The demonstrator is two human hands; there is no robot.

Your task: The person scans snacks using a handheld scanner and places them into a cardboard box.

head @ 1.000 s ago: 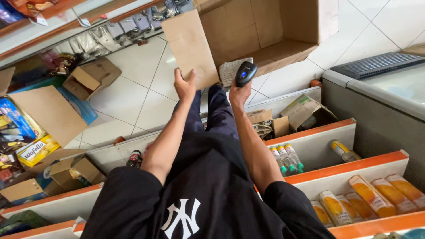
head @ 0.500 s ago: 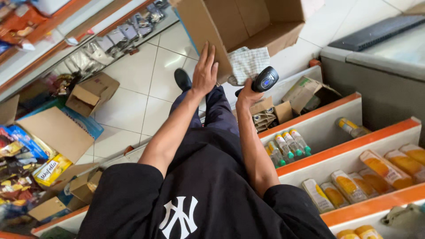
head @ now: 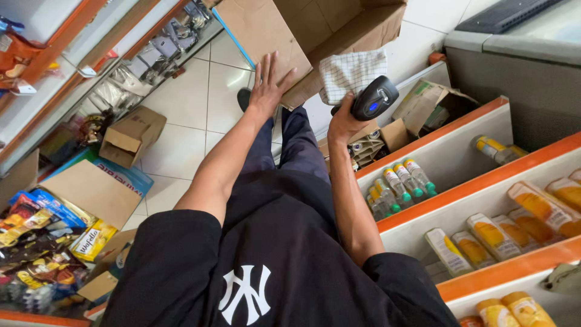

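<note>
Overhead, a person in a black shirt stands in a shop aisle. Left hand (head: pixel 268 85) lies flat, fingers spread, against a flap of the big open cardboard box (head: pixel 315 30) on the tiled floor. Right hand (head: pixel 346 118), fingers clamped, grips a black handheld scanner (head: pixel 375 98) beside a checked cloth (head: pixel 351 72), above orange-edged shelves (head: pixel 484 181) of bottles.

1. Large open brown cardboard box (head: pixel 315 30), top centre on tiled floor.
2. Small brown cardboard carton (head: pixel 130 136), left, near shelving.
3. Orange-labelled rectangular packs (head: pixel 532 209), right shelf.
4. Green-capped small bottles (head: pixel 399 181), lower shelf.
5. Colourful snack packets (head: pixel 36 242), bottom left.
</note>
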